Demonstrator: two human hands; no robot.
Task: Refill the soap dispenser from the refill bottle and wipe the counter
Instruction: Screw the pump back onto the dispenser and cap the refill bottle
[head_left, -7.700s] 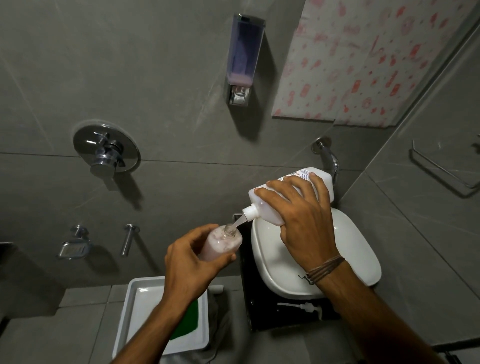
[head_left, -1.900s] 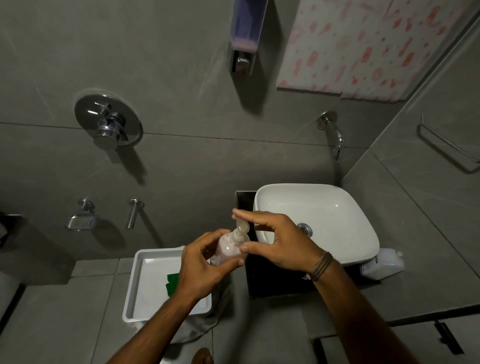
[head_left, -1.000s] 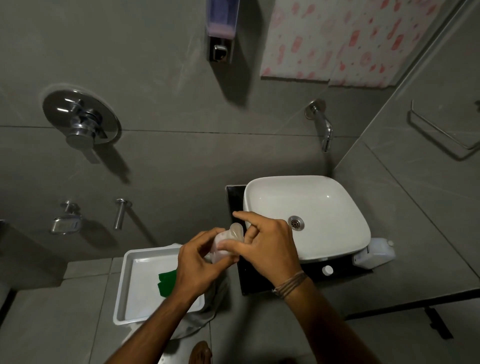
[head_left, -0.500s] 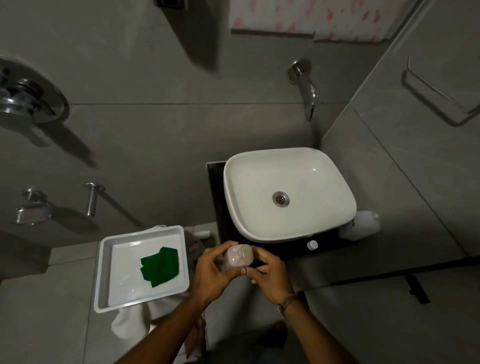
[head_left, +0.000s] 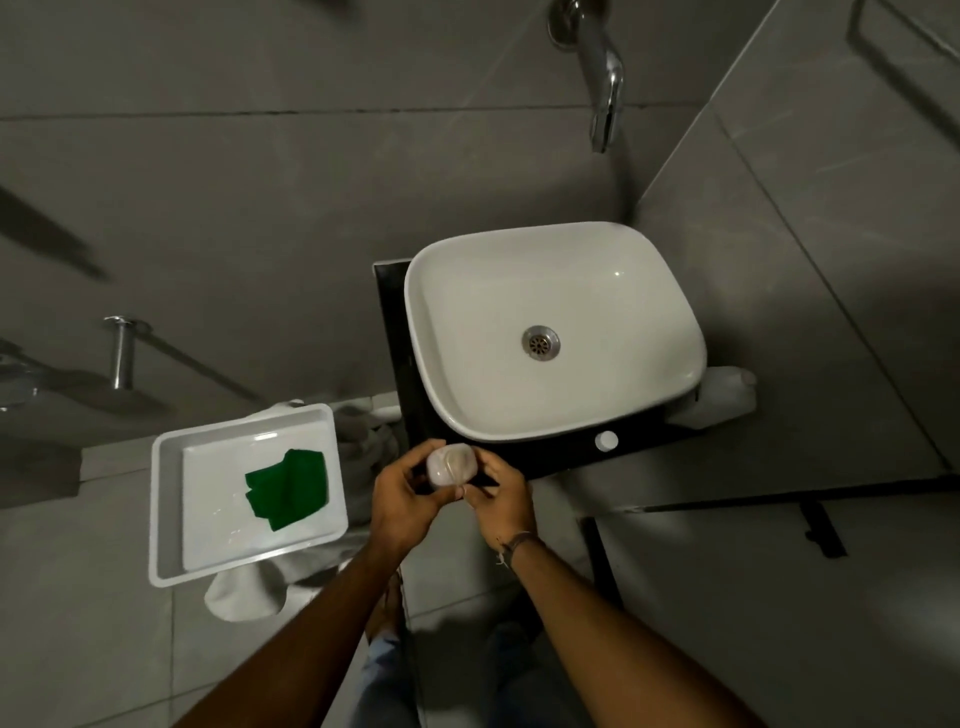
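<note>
I look straight down on a small clear soap dispenser bottle (head_left: 451, 466) with pale pinkish soap, held low in front of the black counter (head_left: 561, 457). My left hand (head_left: 402, 500) wraps its left side. My right hand (head_left: 501, 498) pinches the pump piece at its top; the pump itself is mostly hidden by the fingers. The white refill bottle (head_left: 719, 396) lies on the counter behind the right side of the white basin (head_left: 441, 384). Its white cap (head_left: 606, 440) sits on the counter's front strip. A folded green cloth (head_left: 287, 489) lies in a white tray (head_left: 166, 499) to the left.
A chrome spout (head_left: 602, 78) juts from the grey tiled wall above the basin. The tray rests on a white cloth-covered stand (head_left: 249, 592). A chrome wall tap (head_left: 122, 351) is at the left. A dark floor rail (head_left: 779, 499) runs at the right.
The refill bottle went from pouring in my right hand to lying on the counter. My right hand moved to the dispenser's pump. Both hands dropped lower, and my view tilted down.
</note>
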